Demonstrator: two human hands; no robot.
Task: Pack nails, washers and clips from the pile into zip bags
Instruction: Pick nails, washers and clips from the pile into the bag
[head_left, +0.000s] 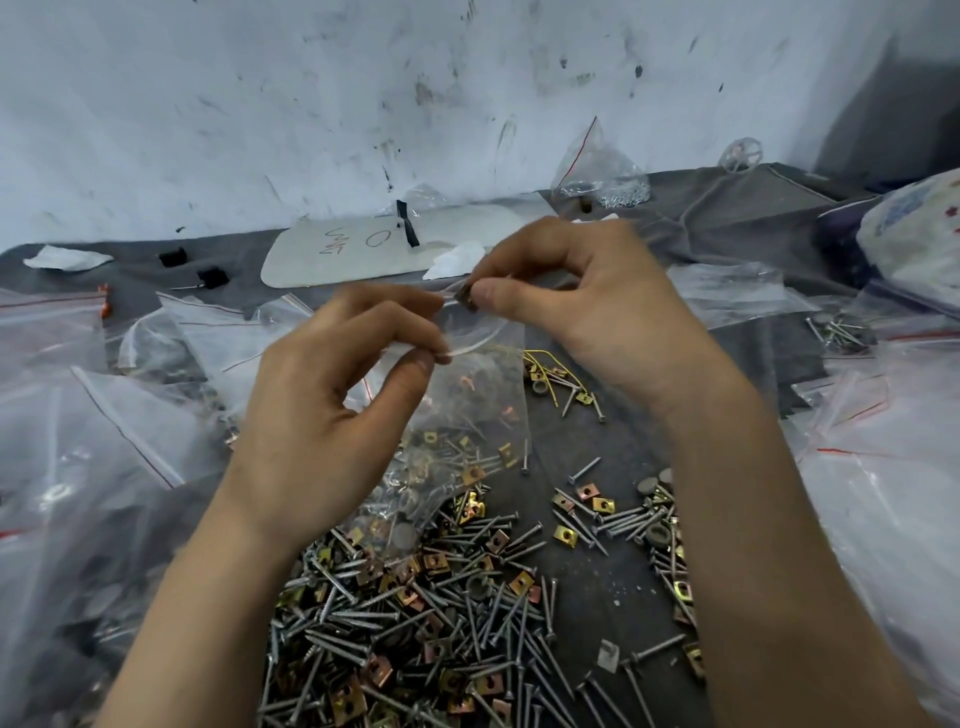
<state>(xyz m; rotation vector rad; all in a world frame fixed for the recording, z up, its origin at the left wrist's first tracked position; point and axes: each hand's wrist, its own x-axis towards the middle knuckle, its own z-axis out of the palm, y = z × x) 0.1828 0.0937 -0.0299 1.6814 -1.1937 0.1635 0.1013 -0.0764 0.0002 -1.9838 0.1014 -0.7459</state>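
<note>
Head view, looking down over a grey-covered tabletop (613, 587). At centre, a clear zip bag (467, 410) is held up by both hands. Its mouth is uppermost and spread open between them, and its lower end hangs over the pile (415, 613) of nails, square clips and washers in front of the person. Nails and clips show through the film of the bag; which of them lie inside it and which behind it cannot be told.

On the near side, the left hand (322, 415) has thumb and fingers (415, 332) curled, pinching the edge of the bag's mouth. The right hand (592, 317) pinches a small dark clip (466, 300) between thumb and forefinger, right at the far rim of the mouth, with its remaining fingers loosely curled.

Loose nails (623, 519) lie scattered to the right of the pile. More clear bags with red seal lines are heaped at the left (104, 441) and the right (883, 493). At the back lie a white board (363, 244) with marker writing and two black pieces (174, 257). A bag of small metal parts (608, 176) stands against the scuffed white wall (260, 104).
</note>
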